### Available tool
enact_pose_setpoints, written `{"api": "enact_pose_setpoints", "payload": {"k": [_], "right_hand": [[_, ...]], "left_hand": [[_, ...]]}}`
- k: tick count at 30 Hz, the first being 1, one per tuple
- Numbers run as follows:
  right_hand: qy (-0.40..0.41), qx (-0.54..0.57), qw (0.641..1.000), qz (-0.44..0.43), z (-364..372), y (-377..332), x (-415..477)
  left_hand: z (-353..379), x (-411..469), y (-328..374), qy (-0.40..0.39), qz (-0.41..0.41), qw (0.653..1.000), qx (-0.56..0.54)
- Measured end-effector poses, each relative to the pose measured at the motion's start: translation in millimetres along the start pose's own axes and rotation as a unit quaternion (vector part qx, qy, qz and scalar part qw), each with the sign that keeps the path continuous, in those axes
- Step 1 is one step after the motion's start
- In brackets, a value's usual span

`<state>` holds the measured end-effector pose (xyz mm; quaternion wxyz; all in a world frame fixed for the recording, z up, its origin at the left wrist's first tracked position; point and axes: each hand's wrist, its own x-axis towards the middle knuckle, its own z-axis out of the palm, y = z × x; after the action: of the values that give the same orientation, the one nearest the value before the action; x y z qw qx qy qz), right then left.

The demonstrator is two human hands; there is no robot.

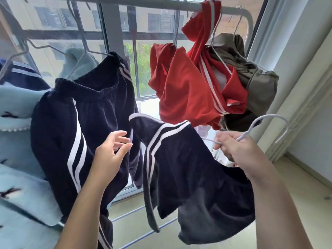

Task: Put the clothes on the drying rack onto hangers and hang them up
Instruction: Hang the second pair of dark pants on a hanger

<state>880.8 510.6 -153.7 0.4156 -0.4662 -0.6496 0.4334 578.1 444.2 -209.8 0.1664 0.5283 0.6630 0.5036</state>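
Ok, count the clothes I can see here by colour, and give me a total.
Navy with white stripes: 3, the hung trousers, the piece on the hanger in the right hand, and one at far left
Red: 2
Olive: 1
Light blue: 2
Total: 8

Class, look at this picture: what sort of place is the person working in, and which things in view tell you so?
Probably a home balcony or a room's window corner used for drying laundry. A rail runs along the barred window, hung with clothes such as the navy striped trousers, and apartment buildings show outside.
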Motion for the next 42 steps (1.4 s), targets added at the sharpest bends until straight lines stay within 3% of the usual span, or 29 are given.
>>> {"api": "enact_pose_setpoints", "payload": {"k": [5, 9, 12, 15, 21, 26, 28, 35, 42], "right_hand": [[-0.008, 0.028, 0.999, -0.015, 3.5, -4.0, 0.2], [0.006, 0.027, 0.999, -0.021, 7.1, -4.9, 1.8], [0.021, -0.016, 1.0, -0.011, 4.4, -0.9, 1.1], [-0.004, -0.074, 0.997, 0.01, 0.8, 0.9, -1.0], [-0.043, -0.115, 0.992, -0.01, 4.8, -8.1, -6.4], [0.011, -0.121, 0.992, -0.015, 2.0, -5.8, -5.8], [0.022, -0.129, 0.991, -0.018, 0.9, -4.3, -6.0], [0.005, -0.137, 0.991, -0.013, 0.5, -6.8, -3.9], [-0.052, -0.115, 0.992, 0.021, 5.8, -4.9, -4.7]], "left_hand": [[17.0, 12.2, 5.3, -0.005, -0.017, 0.999, -0.049], [33.6, 16.2, 11.5, -0.05, -0.046, 0.997, 0.032], [32.9, 14.1, 14.6, 0.014, -0.047, 0.997, 0.066], [23.1, 12.4, 16.6, 0.091, -0.043, 0.995, 0.02], [30.5, 4.9, 25.3, 0.17, -0.04, 0.984, 0.031], [27.0, 2.2, 21.0, 0.023, -0.042, 0.997, 0.058], [26.5, 4.3, 16.2, -0.001, -0.017, 0.996, 0.09], [24.1, 8.8, 12.3, 0.117, 0.062, 0.976, 0.171], [17.3, 12.2, 19.5, 0.208, 0.025, 0.964, 0.161]]}}
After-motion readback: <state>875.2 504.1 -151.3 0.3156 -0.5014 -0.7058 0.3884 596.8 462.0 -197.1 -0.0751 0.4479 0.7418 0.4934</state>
